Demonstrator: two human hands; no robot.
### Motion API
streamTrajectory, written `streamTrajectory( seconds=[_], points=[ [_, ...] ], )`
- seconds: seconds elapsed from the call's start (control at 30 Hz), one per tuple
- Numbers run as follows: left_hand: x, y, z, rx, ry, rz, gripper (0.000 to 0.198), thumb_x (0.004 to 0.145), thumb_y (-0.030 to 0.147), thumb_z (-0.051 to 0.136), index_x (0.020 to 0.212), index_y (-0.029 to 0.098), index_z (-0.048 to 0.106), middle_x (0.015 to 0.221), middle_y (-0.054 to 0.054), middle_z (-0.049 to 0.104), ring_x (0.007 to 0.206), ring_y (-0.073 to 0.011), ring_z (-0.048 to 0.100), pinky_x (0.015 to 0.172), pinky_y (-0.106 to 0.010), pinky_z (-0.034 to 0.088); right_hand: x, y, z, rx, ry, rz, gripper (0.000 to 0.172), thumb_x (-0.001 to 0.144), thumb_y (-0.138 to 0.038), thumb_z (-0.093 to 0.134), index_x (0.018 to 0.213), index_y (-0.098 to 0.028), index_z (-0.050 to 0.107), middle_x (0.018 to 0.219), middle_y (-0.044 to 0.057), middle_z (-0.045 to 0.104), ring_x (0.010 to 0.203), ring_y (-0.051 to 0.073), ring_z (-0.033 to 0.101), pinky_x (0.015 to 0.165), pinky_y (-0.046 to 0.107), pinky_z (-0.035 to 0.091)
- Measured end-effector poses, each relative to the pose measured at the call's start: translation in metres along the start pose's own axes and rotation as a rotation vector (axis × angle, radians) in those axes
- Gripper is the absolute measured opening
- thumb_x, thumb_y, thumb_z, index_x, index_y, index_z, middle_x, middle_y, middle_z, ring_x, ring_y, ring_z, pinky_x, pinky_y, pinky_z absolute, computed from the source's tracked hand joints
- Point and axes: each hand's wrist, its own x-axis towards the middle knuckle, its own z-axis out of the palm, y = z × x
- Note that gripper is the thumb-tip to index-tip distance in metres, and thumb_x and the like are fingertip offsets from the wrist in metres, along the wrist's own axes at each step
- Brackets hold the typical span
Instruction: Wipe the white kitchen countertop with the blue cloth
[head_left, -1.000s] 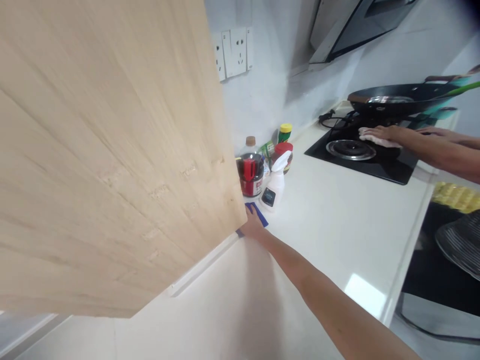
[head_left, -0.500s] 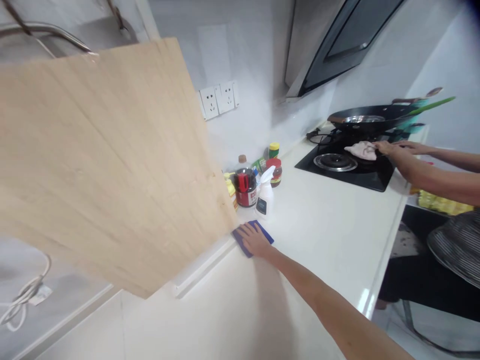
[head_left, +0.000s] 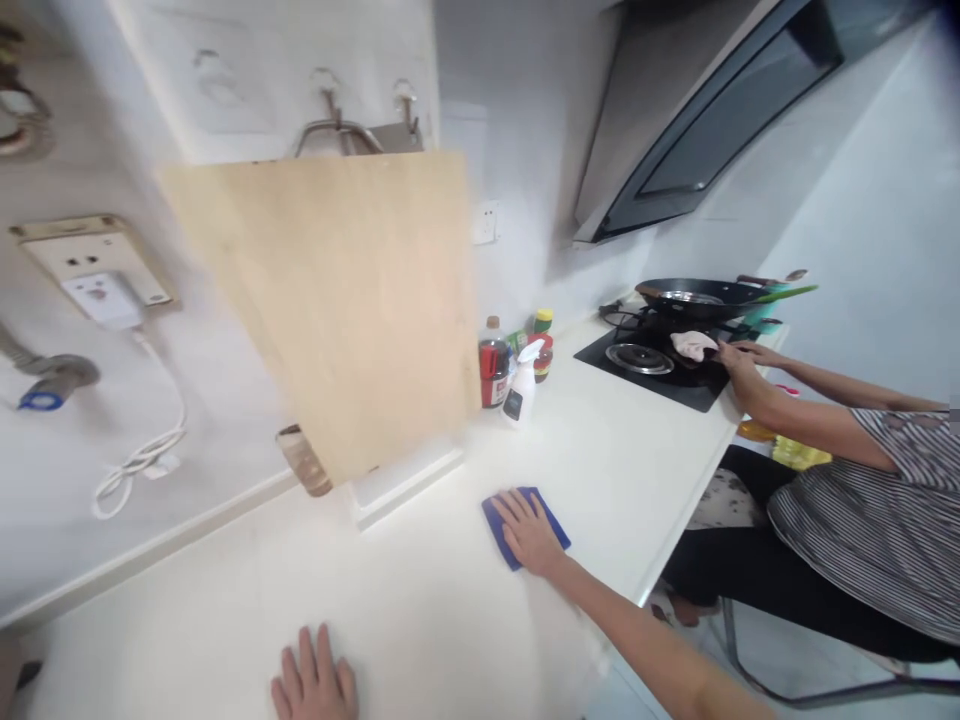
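My right hand presses flat on a folded blue cloth, fingers stretched over it, on the white countertop. Down at the bottom edge, my left hand lies palm down on the counter with its fingers apart and nothing in it. Behind the cloth stands a white spray bottle, beside a dark sauce bottle with a red label. A large wooden board leans upright at the wall, beyond and between my hands.
To the right, a seated co-worker wipes a black cooktop with a pale cloth. A wok sits at its back under the range hood. A charger cable hangs on the left wall.
My left hand has come into view at the bottom. My right hand and the blue cloth have moved nearer to me along the counter. The view has shifted left.
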Motion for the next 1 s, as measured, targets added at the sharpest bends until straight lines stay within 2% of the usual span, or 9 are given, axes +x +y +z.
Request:
streamTrajectory(
  seconds=[0.17, 0.3, 0.47, 0.57, 0.73, 1.0],
  points=[
    [-0.002, 0.003, -0.01, 0.025, -0.026, 0.035, 0.053, 0.092, 0.024, 0.03, 0.138, 0.006, 0.049, 0.152, -0.02, 0.041, 0.149, -0.0368, 0.014, 0.117, -0.061, 0.019, -0.053, -0.04, -0.005, -0.06, -0.004, -0.01, 0.055, 0.096, -0.029, 0.027, 0.151, -0.026, 0.031, 0.157, 0.004, 0.032, 0.146, 0.025, 0.023, 0.118, 0.053, 0.016],
    [-0.005, 0.002, -0.009, 0.029, -0.036, 0.022, 0.053, 0.091, 0.023, 0.033, 0.138, 0.005, 0.049, 0.152, -0.021, 0.04, 0.148, -0.0387, 0.016, 0.118, -0.061, 0.017, -0.091, -0.077, -0.007, -0.054, 0.001, -0.034, 0.057, 0.096, -0.028, 0.028, 0.152, -0.028, 0.025, 0.158, 0.002, 0.029, 0.147, 0.025, 0.022, 0.118, 0.054, 0.017],
    [-0.007, 0.0, -0.002, 0.015, -0.025, 0.016, 0.053, 0.091, 0.023, 0.035, 0.139, 0.006, 0.049, 0.153, -0.021, 0.038, 0.148, -0.039, 0.016, 0.118, -0.062, 0.016, -0.117, -0.125, -0.008, -0.019, -0.022, -0.093, 0.06, 0.096, -0.029, 0.03, 0.154, -0.03, 0.015, 0.16, 0.001, 0.023, 0.148, 0.026, 0.018, 0.119, 0.056, 0.017],
    [-0.008, -0.002, 0.003, -0.006, -0.011, 0.018, 0.054, 0.091, 0.023, 0.034, 0.139, 0.006, 0.048, 0.154, -0.021, 0.037, 0.148, -0.0397, 0.012, 0.119, -0.062, 0.014, -0.117, -0.152, -0.01, 0.004, -0.045, -0.133, 0.062, 0.096, -0.031, 0.032, 0.154, -0.03, 0.012, 0.16, 0.001, 0.021, 0.148, 0.027, 0.017, 0.119, 0.057, 0.018],
    [-0.01, -0.003, 0.011, -0.062, -0.003, 0.005, 0.054, 0.09, 0.023, 0.034, 0.141, 0.008, 0.047, 0.156, -0.02, 0.034, 0.15, -0.0366, 0.005, 0.118, -0.063, 0.014, -0.102, -0.189, -0.011, 0.038, -0.106, -0.243, 0.063, 0.096, -0.032, 0.035, 0.155, -0.029, 0.013, 0.161, 0.002, 0.017, 0.148, 0.029, 0.016, 0.119, 0.059, 0.017],
    [-0.013, -0.004, 0.013, -0.098, 0.011, 0.013, 0.054, 0.089, 0.023, 0.038, 0.14, 0.007, 0.047, 0.154, -0.019, 0.037, 0.15, -0.0356, 0.005, 0.12, -0.062, 0.012, -0.054, -0.22, 0.004, 0.068, -0.144, -0.306, 0.061, 0.096, -0.037, 0.035, 0.154, -0.027, 0.019, 0.161, 0.005, 0.018, 0.148, 0.03, 0.014, 0.117, 0.06, 0.016]
  ],
)
